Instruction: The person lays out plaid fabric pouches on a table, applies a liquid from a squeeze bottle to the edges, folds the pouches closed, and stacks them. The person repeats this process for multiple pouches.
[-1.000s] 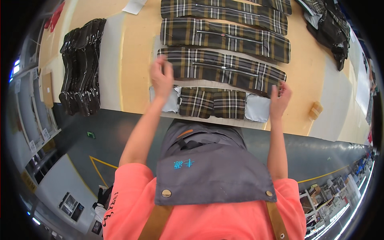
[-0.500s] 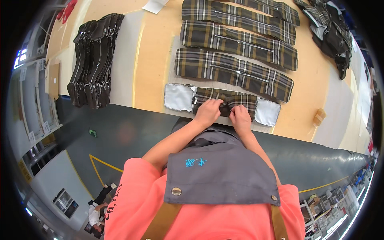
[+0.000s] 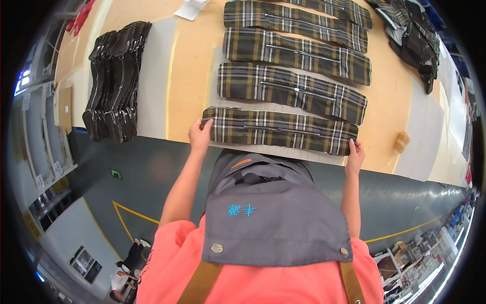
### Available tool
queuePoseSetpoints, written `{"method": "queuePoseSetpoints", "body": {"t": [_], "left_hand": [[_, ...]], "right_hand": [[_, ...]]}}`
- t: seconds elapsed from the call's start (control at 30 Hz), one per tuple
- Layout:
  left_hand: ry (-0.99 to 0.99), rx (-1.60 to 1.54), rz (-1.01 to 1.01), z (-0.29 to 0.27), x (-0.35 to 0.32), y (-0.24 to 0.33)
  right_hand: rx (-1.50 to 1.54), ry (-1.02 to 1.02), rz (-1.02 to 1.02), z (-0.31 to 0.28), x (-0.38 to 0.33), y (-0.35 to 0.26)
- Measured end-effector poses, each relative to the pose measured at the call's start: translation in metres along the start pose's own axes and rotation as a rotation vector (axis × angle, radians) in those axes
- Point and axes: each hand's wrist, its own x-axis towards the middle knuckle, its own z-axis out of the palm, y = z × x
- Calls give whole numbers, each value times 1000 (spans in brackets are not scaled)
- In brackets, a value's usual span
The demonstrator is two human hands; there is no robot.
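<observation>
**Plaid panel held flat at the near edge of the table**

At the upper left of the frame a stack of dark garment pieces [image 3: 114, 81] was seen lying on a grey mat, well apart from the work in hand. Moving right, the left hand [image 3: 199, 136] was placed on the left end of the nearest plaid panel [image 3: 278, 130], its fingers closed over the corner of the cloth, thumb side toward the table edge. The panel was stretched flat across the lower middle of the wooden table [image 3: 190, 76], just beside its front edge, with a zipper line running along its length. Above it, three more plaid panels [image 3: 291, 91] were laid in a row, each apart from the next by a narrow strip of bare surface. At the panel's right end the right hand [image 3: 354, 154] was pressed against the corner; whether its fingers pinched the cloth or only rested on it could not be told. Further right a small wooden block [image 3: 401, 142] lay on the table, and a heap of dark clothing [image 3: 415, 35] filled the upper right.

A risk was judged in the panel's closeness to the edge: an uneven pull by one hand could skew it or drag a corner over the side, and the upper edge could be pushed onto the neighbouring panel.
</observation>
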Motion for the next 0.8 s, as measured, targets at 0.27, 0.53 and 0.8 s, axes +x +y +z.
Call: {"method": "queuePoseSetpoints", "body": {"t": [0.27,0.53,0.8], "left_hand": [[250,390,191,14,-7,8],[-221,938,642,72,-40,27],[-139,825,797,116,6,95]], "right_hand": [[-814,254,-453,3,-1,23],[-1290,-245,-689,96,-45,26],[-1188,-180,-757,141,10,-51]]}}
